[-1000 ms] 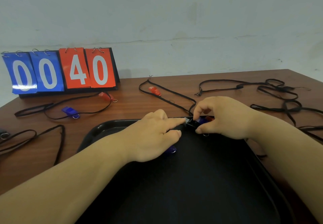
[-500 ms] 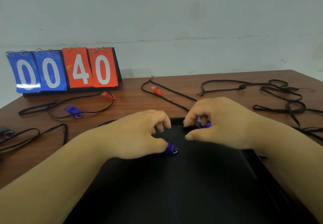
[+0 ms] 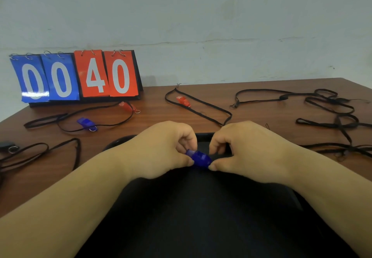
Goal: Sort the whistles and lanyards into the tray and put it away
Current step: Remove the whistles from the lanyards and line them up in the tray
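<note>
A blue whistle [image 3: 199, 158] is pinched between both hands over the far part of the black tray [image 3: 201, 217]. My left hand [image 3: 161, 149] grips its left end with thumb and curled fingers. My right hand [image 3: 245, 149] pinches its right end. On the table behind lie another blue whistle [image 3: 87, 123] on a black lanyard [image 3: 100, 120], a red whistle [image 3: 127, 106] near the scoreboard, and a second red whistle [image 3: 183, 101] inside a lanyard loop [image 3: 201, 106].
A flip scoreboard [image 3: 76, 76] reading 00 40 stands at the back left against the wall. Several tangled black lanyards [image 3: 332, 112] lie at the right. More lanyard loops [image 3: 40, 153] and a dark whistle [image 3: 8, 147] lie at the left edge.
Both hands have come together over the tray's far part. The blue whistle that lay by my left thumb is now held between both hands.
</note>
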